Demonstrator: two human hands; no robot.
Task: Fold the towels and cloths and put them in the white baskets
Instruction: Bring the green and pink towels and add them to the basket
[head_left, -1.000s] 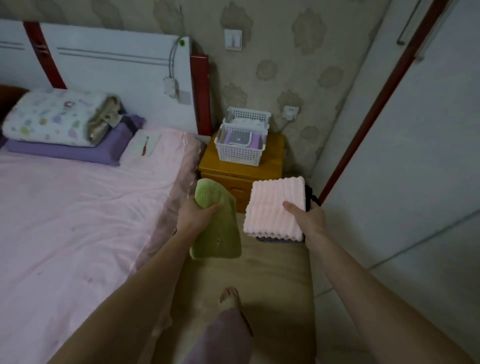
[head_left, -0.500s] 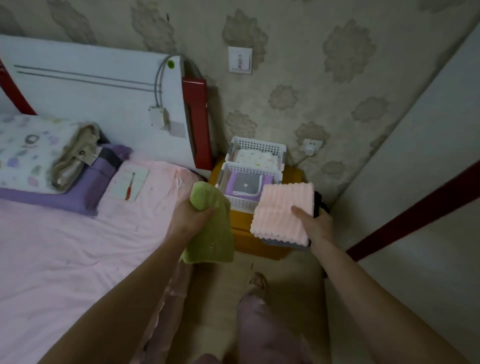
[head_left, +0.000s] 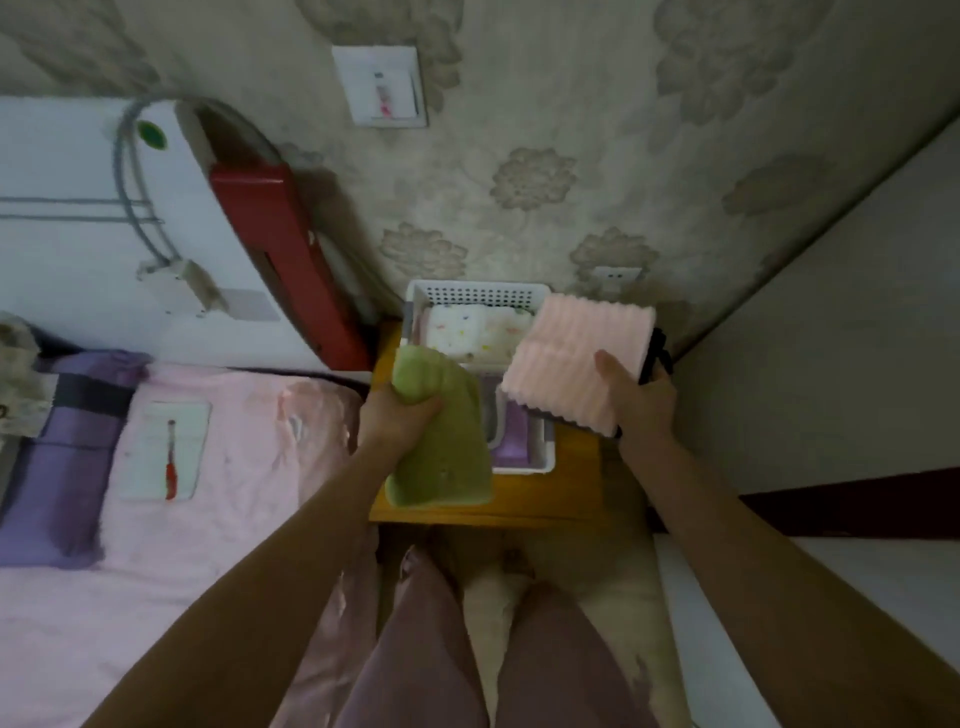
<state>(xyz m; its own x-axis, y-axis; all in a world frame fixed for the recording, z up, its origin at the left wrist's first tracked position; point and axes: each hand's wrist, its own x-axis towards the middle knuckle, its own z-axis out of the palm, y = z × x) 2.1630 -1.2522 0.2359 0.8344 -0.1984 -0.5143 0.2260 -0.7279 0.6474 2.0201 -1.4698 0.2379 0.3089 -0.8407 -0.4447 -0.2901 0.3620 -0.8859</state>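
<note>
Green towel (head_left: 441, 457) gripped in left hand (head_left: 397, 415); pink ribbed towel (head_left: 571, 358) pinched with dark cloth beneath by right hand (head_left: 639, 400), held above white baskets (head_left: 540, 460) on tabletop (head_left: 576, 488).

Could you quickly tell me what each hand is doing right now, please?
Left hand: grips a folded green cloth.
Right hand: holds a folded pink towel, with something dark underneath.

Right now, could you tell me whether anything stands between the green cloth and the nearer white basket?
Nothing visible does. The left hand holds the green cloth at the nearer white basket, whose top is open, with a purple cloth inside.
</note>
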